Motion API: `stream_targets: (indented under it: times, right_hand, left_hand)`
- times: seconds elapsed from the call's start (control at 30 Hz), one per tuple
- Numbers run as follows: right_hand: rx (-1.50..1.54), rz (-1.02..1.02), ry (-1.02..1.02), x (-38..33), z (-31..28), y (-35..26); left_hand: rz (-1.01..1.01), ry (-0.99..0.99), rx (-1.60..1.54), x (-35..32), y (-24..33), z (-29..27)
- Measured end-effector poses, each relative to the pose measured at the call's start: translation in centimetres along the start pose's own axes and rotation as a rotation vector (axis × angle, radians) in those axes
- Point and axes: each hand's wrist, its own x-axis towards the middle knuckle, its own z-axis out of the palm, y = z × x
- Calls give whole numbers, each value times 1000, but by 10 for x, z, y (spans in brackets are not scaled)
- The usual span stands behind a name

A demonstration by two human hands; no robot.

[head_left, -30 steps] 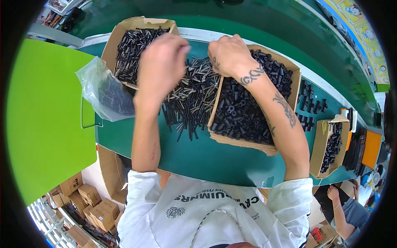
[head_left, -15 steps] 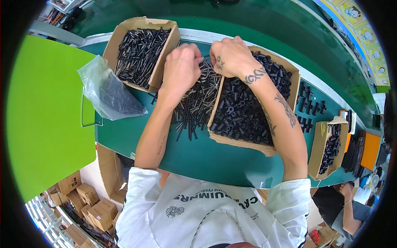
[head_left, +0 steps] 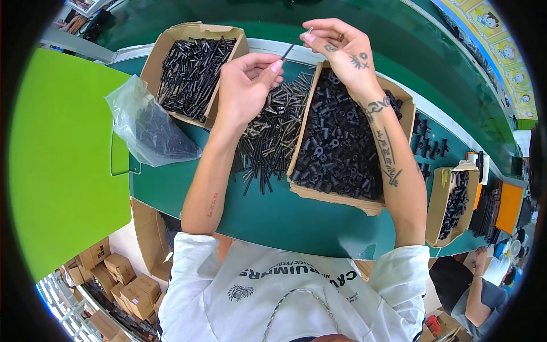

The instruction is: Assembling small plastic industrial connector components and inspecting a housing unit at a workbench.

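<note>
My left hand (head_left: 246,85) and my right hand (head_left: 339,50) are raised above the green table and pinch one thin dark pin (head_left: 292,47) between them, one at each end. Under them lies a loose heap of long dark pins (head_left: 272,137) on the table. To its right a cardboard box (head_left: 336,196) holds many short black sleeves (head_left: 336,142). A second cardboard box (head_left: 152,68) at the far left holds assembled black pieces (head_left: 191,65).
A clear plastic bag (head_left: 149,128) with dark parts lies at the table's left edge beside a bright green panel (head_left: 57,154). A smaller box of black parts (head_left: 453,202) and loose black sleeves (head_left: 427,142) sit to the right. Another person (head_left: 478,290) is at the lower right.
My left hand went from the left box to the pin heap, then both hands lifted up and away from the table with one pin held between them.
</note>
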Motion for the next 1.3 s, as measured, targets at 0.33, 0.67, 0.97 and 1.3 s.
stream_targets:
  times: [0.33,0.67,0.97,1.3]
  right_hand:
    - [126,-49,-6,-1,-4,-6]
    - [86,-48,-33,-3,-5,-2]
    - [93,-41,-69,-5,-6,-1]
    - [70,0,-169,-13,4,-8]
  left_hand:
    - [42,20,14,0,3,4]
    - [59,34,64,-2,4,3]
    - [14,-5,65,-3,6,-1]
    - [83,-90,-104,-3,13,1]
